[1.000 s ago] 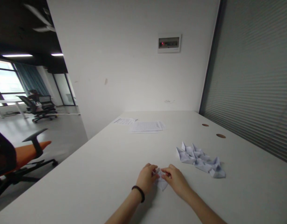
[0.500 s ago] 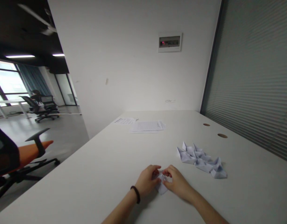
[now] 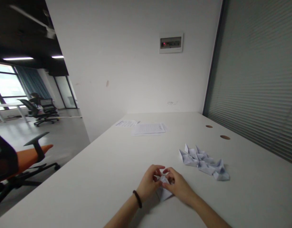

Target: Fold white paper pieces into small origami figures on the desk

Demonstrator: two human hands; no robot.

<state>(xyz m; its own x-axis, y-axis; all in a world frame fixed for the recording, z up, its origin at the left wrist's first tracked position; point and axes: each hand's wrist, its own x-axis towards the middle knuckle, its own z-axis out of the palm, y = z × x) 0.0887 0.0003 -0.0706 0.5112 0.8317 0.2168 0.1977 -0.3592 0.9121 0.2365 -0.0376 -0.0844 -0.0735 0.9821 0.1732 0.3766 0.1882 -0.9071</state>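
Observation:
Both my hands meet low in the middle of the white table (image 3: 108, 171), pinching one small piece of folded white paper (image 3: 164, 192). My left hand (image 3: 149, 184), with a dark band on its wrist, grips the paper's left side with curled fingers. My right hand (image 3: 178, 185) grips the right side, fingers bent over the top. Part of the paper is hidden between the fingers; its lower tip rests on the table. A cluster of several folded paper boats (image 3: 204, 162) lies to the right, apart from my hands.
Printed sheets (image 3: 148, 128) lie farther back on the table near the wall. Two round cable holes (image 3: 224, 137) sit at the right by the slatted partition. An orange office chair (image 3: 22, 158) stands off the table's left edge. Someone sits at a far desk (image 3: 35, 103).
My fingers have shifted on the folded paper, the left hand's fingertips rising over its top. The paper sits slightly more upright between the hands. The boats have not moved.

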